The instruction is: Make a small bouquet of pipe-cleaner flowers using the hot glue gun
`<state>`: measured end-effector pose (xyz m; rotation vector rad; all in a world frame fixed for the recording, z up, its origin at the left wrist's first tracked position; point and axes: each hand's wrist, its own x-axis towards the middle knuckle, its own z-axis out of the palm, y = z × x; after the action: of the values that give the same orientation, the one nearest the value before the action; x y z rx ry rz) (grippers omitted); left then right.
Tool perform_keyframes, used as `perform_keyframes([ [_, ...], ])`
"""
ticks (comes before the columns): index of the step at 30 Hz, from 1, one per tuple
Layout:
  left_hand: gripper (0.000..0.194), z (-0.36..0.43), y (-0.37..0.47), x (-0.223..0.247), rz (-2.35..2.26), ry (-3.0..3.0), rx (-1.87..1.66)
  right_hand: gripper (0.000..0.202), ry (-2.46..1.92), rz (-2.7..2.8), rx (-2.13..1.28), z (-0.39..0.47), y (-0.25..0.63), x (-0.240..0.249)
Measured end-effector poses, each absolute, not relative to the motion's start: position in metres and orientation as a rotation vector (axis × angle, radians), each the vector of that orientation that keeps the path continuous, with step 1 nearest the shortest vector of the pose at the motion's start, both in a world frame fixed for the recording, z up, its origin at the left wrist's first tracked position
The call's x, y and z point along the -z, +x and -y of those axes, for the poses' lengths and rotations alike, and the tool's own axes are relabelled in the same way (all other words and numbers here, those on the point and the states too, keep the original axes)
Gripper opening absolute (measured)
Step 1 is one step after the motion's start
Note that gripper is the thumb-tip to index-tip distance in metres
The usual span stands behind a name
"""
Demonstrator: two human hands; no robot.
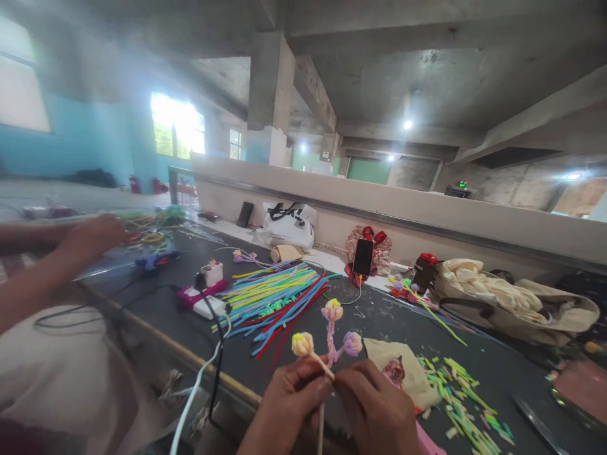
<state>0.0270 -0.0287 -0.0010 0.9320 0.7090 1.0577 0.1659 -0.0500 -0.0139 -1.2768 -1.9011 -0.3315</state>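
Near the bottom centre, my left hand pinches the stems of a fuzzy pipe-cleaner flower sprig. My right hand is closed close beside it, its fingertips at the same stem joint. The sprig has a peach and yellow bud at the left, another at the top and a lilac bud at the right. A pale stem hangs down between the hands. Beyond them lies a spread of coloured pipe cleaners. Short green and yellow cut pieces are scattered at the right, beside a beige cloth.
Another person's arms reach in at the left. A power strip with cables sits at the table's near edge. Scissors lie at lower right. Behind are a phone, a white bag and a canvas bag.
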Motion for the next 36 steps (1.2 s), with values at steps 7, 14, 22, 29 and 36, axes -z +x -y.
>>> perform_keyframes([
  [7, 0.02, 0.03, 0.022, 0.001, -0.766, 0.733, -1.209, 0.024, -1.223, 1.883, 0.163, 0.05, 0.159, 0.013],
  [14, 0.018, 0.024, 0.021, 0.003, -0.798, 0.679, -1.181, 0.029, -1.23, 1.882, 0.175, 0.05, 0.152, 0.005],
  [22, 0.015, 0.028, 0.019, -0.002, -0.765, 0.657, -1.167, 0.026, -1.342, 2.001, 0.286, 0.048, 0.155, 0.004],
  [29, 0.028, 0.027, 0.019, 0.003, -0.729, 0.597, -1.165, 0.021, -1.288, 1.991, 0.217, 0.053, 0.157, 0.006],
  [36, 0.02, 0.024, 0.02, 0.009, -0.82, 0.592, -1.233, 0.025, -1.239, 1.975, 0.187, 0.057, 0.151, 0.02],
])
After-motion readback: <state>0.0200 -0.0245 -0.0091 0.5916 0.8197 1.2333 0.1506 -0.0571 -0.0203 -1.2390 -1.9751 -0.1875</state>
